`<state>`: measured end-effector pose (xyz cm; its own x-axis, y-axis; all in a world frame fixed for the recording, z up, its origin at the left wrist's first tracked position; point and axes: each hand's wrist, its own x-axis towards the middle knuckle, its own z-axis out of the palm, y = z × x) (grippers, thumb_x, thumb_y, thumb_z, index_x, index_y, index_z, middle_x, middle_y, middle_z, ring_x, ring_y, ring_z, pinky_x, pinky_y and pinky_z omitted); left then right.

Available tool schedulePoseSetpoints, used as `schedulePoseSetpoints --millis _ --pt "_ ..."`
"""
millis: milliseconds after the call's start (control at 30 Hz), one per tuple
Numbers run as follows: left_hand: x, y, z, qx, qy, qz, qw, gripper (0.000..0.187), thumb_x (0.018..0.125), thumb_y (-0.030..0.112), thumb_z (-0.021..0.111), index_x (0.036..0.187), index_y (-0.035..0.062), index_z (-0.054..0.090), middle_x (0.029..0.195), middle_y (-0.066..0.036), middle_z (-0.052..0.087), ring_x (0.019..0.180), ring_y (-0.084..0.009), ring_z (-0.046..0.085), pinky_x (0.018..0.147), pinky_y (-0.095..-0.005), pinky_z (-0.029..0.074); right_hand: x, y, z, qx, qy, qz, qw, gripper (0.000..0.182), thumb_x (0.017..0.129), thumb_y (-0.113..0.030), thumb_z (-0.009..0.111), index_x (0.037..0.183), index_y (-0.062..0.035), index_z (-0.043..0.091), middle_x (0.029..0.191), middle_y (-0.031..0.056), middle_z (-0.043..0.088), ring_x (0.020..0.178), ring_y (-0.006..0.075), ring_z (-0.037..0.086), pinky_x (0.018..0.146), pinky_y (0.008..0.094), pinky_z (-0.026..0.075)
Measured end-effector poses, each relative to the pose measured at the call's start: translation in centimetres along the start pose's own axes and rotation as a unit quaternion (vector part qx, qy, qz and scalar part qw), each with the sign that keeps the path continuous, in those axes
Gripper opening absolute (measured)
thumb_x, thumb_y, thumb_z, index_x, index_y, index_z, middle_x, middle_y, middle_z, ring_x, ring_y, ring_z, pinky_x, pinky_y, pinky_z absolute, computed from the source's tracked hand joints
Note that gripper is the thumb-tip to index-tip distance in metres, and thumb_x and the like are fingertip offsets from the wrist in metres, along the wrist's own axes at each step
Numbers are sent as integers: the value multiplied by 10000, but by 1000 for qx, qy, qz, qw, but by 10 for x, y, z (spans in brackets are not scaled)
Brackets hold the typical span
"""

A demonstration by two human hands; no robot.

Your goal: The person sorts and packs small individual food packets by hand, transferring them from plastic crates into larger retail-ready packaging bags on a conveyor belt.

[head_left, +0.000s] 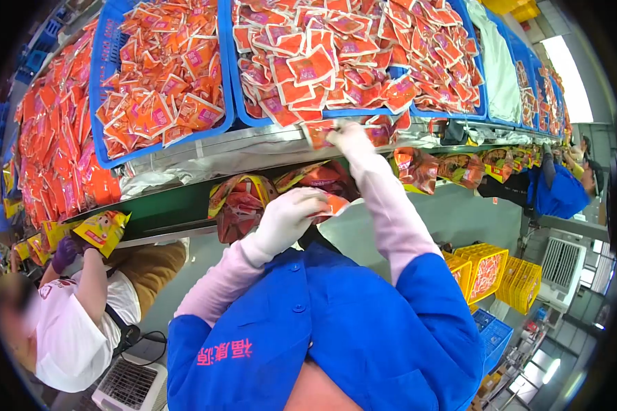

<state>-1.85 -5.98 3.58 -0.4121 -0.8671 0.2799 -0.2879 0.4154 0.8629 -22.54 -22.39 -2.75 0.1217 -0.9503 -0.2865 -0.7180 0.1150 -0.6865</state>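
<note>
My left hand, in a white glove, is closed on a small red sachet in front of my chest. Farther out, my right hand, also gloved in white, pinches a red sachet at the front edge of a blue crate heaped with such sachets. Below both hands runs a green conveyor belt. On it, a yellow-and-red bag stands left of my left hand. Another bag lies between my forearms, partly hidden, and a third is right of my right forearm.
A second blue crate of sachets and a large red heap lie to the left. Another person holds a yellow bag at the belt's left. A co-worker in blue stands far right. Yellow crates are stacked behind me, right.
</note>
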Motion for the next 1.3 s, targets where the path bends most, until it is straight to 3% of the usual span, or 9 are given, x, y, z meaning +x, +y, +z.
schedulePoseSetpoints --millis 133,200,333,533,700,867,1000,1233,1300 --pt "-4 -7 3 240 -105 -22 965 340 713 127 778 1036 59 694 1177 -104 647 1165 -327 583 1059 -461 426 -89 -73 -60 125 -58 8 990 190 865 -83 675 1047 -40 714 752 34 669 618 141 590 581 314 476" --pt "-20 -11 -8 331 -137 -9 934 364 734 223 766 1063 84 694 1229 -77 618 1219 -326 533 1134 -478 335 -101 -62 -40 -87 -23 -338 937 222 850 -130 670 1052 -64 732 804 111 715 658 243 678 584 383 520" --pt "-31 -45 -12 369 -131 63 918 114 714 164 663 796 86 678 758 -87 630 865 -241 644 1038 -457 459 -103 -103 38 -409 -373 -156 818 248 881 -222 598 1025 -105 763 1002 135 746 931 296 727 755 433 578" --pt "-34 -28 -22 375 -142 55 914 53 741 140 612 727 100 643 700 -54 607 787 -217 644 1065 -416 444 -50 -19 172 -368 -446 -177 796 285 769 -265 724 1024 -150 781 1124 123 735 999 275 718 855 421 565" --pt "-22 -5 -82 199 -82 -29 976 221 723 242 790 833 91 672 820 -82 659 876 -304 627 920 -436 460 -37 -38 -86 -245 -9 -75 967 230 827 -270 638 942 -105 749 891 182 715 893 370 692 825 447 550" --pt "27 -66 -169 527 170 -123 824 238 786 157 735 999 108 639 962 -89 664 935 -281 627 862 -443 440 51 96 -70 -317 -62 14 946 435 772 -283 764 1169 -150 648 1147 159 696 1051 337 677 901 425 535" --pt "54 -162 -191 644 35 -242 725 370 728 250 781 1057 154 639 962 -62 689 943 -250 655 872 -436 452 55 80 -59 -290 24 120 949 344 807 -197 721 1138 -118 675 1080 180 706 995 370 682 886 455 535" --pt "36 -71 -176 337 256 -140 895 92 862 26 653 954 27 644 969 -134 678 893 -247 664 774 -352 528 -107 -46 -141 134 11 -54 989 262 830 -112 732 1084 -53 717 892 102 705 789 150 664 713 308 527" --pt "40 -16 -138 103 218 -168 956 112 876 -2 656 986 7 632 1007 -132 681 878 -211 669 771 -306 529 -124 -42 -111 -99 -6 -207 973 278 774 -74 753 1048 -77 706 883 85 674 788 223 674 727 344 556"
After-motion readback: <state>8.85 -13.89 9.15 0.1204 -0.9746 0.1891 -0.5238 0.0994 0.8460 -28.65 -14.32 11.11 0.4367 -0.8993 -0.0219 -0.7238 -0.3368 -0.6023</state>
